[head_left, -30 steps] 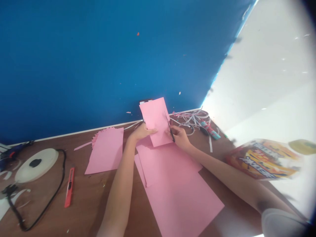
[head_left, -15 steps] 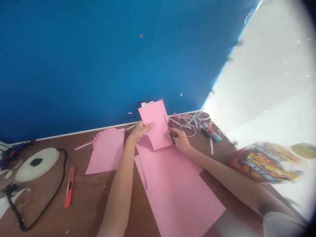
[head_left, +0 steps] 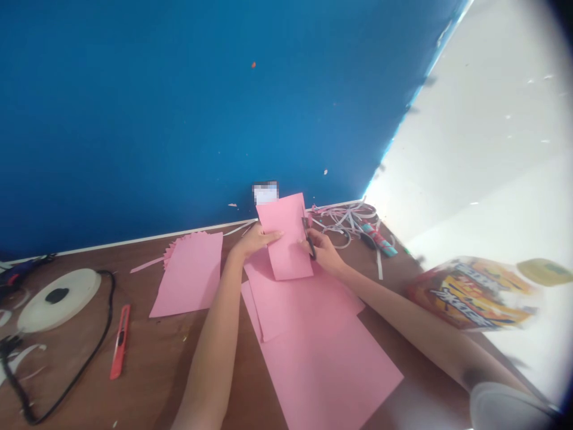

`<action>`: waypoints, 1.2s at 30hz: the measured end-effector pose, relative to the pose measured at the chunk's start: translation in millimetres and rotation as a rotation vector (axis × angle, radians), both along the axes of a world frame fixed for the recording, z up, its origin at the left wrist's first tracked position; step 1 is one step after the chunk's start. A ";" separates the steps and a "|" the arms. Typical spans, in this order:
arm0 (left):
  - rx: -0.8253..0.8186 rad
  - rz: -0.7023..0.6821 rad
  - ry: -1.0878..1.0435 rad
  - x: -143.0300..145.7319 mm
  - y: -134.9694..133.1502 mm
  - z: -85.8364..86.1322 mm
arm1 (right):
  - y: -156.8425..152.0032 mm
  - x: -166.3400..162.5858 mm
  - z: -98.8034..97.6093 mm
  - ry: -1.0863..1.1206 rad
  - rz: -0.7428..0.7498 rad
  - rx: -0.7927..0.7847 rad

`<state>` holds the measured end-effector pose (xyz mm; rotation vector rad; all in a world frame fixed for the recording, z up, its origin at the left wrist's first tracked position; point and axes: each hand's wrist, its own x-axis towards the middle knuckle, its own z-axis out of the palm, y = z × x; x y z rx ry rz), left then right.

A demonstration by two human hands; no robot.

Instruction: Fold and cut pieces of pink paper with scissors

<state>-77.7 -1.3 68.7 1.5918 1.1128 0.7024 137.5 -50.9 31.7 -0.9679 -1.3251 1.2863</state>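
Note:
My left hand [head_left: 255, 240] grips the left edge of a small pink paper sheet [head_left: 286, 245], its thumb lying across the front. Closed around the handles of dark scissors [head_left: 311, 245], my right hand [head_left: 324, 251] is at the sheet's right edge, with the blades pointing up along that edge. Whether the blades are apart cannot be made out. Beneath both hands lie larger pink sheets [head_left: 331, 370], overlapping on the table. To the left rests another pink sheet [head_left: 190, 278] with a fringed, pleated strip along its upper left edge.
A red box cutter [head_left: 120, 343] and a white disc [head_left: 58, 301] with a black cable lie at left. Paper strips [head_left: 349, 218] and a teal-and-red tube [head_left: 380, 240] are at back right. A large yellow-capped bottle [head_left: 474, 292] stands at right; a phone [head_left: 265, 192] leans on the wall.
The small pink sheet has moved slightly down and turned more upright, and the scissors have turned with the right hand. Both hands keep their hold. The whole view has shifted a little.

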 end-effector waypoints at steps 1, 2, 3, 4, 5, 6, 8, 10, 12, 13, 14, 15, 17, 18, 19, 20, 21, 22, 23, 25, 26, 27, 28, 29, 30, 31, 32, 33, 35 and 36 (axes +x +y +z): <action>-0.003 -0.004 0.010 0.0 -0.1 -0.3 | 0.3 0.3 0.1 -0.001 -0.003 -0.004; -0.005 -0.007 0.015 -0.1 -0.1 -0.7 | 0.6 0.6 0.1 -0.006 -0.006 -0.007; -0.010 -0.009 0.018 -0.2 -0.2 -1.1 | 0.8 0.7 0.2 -0.014 -0.005 -0.007; -0.016 -0.011 0.021 -0.4 -0.2 -1.2 | 0.9 0.9 0.4 -0.022 -0.003 -0.003; -0.026 -0.017 0.021 -0.6 -0.3 -1.2 | 1.0 0.9 0.8 -0.026 0.000 0.004; -0.035 -0.026 0.014 -0.7 -0.5 -0.8 | 1.1 0.9 1.2 -0.027 0.004 0.011; -0.052 -0.049 -0.013 -0.7 -0.9 0.8 | 1.2 0.8 2.2 -0.022 0.008 0.011; -0.057 -0.073 -0.040 -0.4 -1.3 3.0 | 1.3 0.5 2.7 -0.008 0.003 0.000; -0.048 -0.092 -0.053 0.2 -1.9 4.9 | 1.2 0.1 2.3 0.007 0.004 -0.009; -0.042 -0.096 -0.055 0.4 -2.3 5.7 | 1.1 0.0 1.8 0.013 0.009 -0.012; -0.037 -0.095 -0.054 0.7 -2.6 6.2 | 1.0 0.0 1.2 0.018 0.014 -0.012; -0.034 -0.093 -0.055 0.9 -3.0 6.4 | 0.9 0.0 0.6 0.020 0.020 -0.012; -0.034 -0.087 -0.061 1.4 -3.6 6.3 | 0.7 0.0 -0.1 0.024 0.026 -0.017; -0.035 -0.085 -0.066 1.7 -3.7 6.0 | 0.6 0.0 -0.2 0.030 0.025 -0.022; -0.038 -0.087 -0.070 1.8 -3.7 5.6 | 0.5 -0.1 -0.1 0.038 0.023 -0.025; -0.041 -0.089 -0.076 1.9 -3.6 5.0 | 0.5 -0.2 0.1 0.046 0.021 -0.028; -0.045 -0.091 -0.082 1.9 -3.3 4.4 | 0.4 -0.3 0.6 0.054 0.020 -0.030; -0.051 -0.091 -0.089 1.8 -3.0 3.7 | 0.4 -0.4 1.2 0.058 0.016 -0.031; -0.057 -0.092 -0.095 1.6 -2.6 3.0 | 0.3 -0.6 1.8 0.060 0.012 -0.031; -0.070 -0.090 -0.103 1.0 -1.7 1.5 | 0.2 -0.8 3.1 0.056 0.006 -0.033; -0.074 -0.090 -0.105 0.7 -1.3 0.9 | 0.2 -0.8 3.7 0.054 0.004 -0.035; -0.076 -0.091 -0.107 0.4 -1.0 0.4 | 0.1 -0.8 4.2 0.055 0.005 -0.036; -0.077 -0.093 -0.111 0.1 -0.8 0.3 | 0.1 -0.8 4.7 0.058 0.007 -0.037; -0.077 -0.094 -0.116 -0.2 -0.6 0.4 | 0.0 -0.9 5.0 0.063 0.009 -0.038; -0.076 -0.095 -0.116 -0.4 -0.6 0.9 | -0.1 -0.9 5.3 0.067 0.007 -0.039; -0.075 -0.100 -0.112 -0.5 -0.8 1.6 | -0.3 -1.0 5.6 0.068 0.005 -0.040; -0.073 -0.105 -0.104 -0.5 -1.0 2.5 | -0.5 -1.0 5.8 0.065 0.003 -0.038; -0.071 -0.114 -0.093 -0.4 -1.2 3.4 | -0.7 -1.0 6.0 0.060 0.004 -0.036; -0.063 -0.126 -0.069 0.0 -1.8 4.8 | -1.0 -0.9 6.1 0.051 0.014 -0.028; -0.058 -0.131 -0.058 0.3 -2.0 5.0 | -1.0 -0.7 6.0 0.049 0.017 -0.020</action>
